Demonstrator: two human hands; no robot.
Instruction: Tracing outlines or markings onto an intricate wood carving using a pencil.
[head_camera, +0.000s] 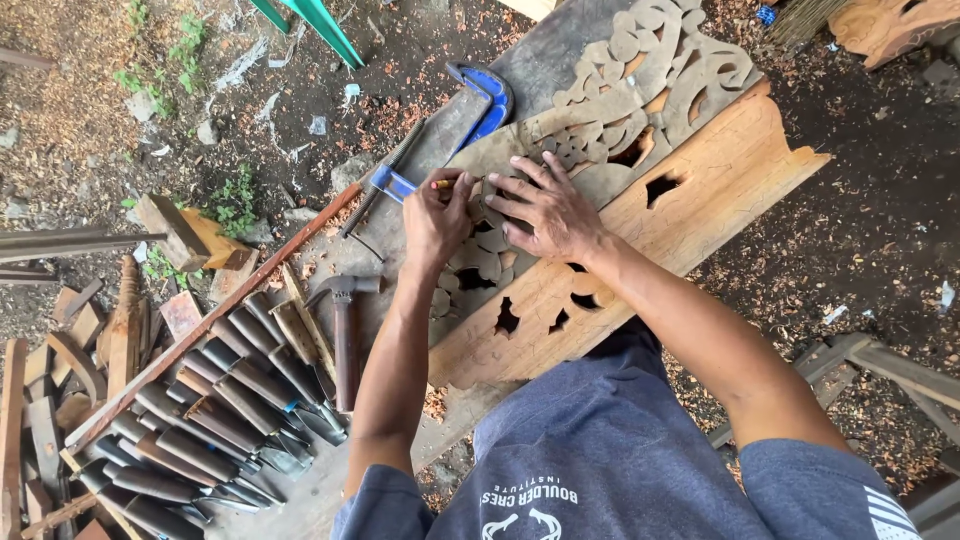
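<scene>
Head view looks straight down on a desk (560, 60) where a pale wooden board (720, 190) lies slantwise, with a grey fretwork template (640, 80) of curling leaf shapes laid flat on top of it. The left hand (437, 215) is clenched around a short pencil (443, 184), pinching it between thumb and fingers, with the tip at the template's near edge. The right hand (545, 210) is released and spread, palm down, pressing the template just beside the left hand; it grasps nothing.

Taking the template as landmark: a blue clamp (470, 120) sits just to its left, its jaw over the desk edge and its threaded screw (385, 170) running down and away from the template. Below and left of the template, a hammer (345, 335) lies on the desk with its head towards the template. Further left of that, a row of wood-handled chisels (215, 420) lies side by side, well apart from the template. Pierced holes show in the board on the near side of the template. Wood chips (880, 230) cover the ground to the right of the template.
</scene>
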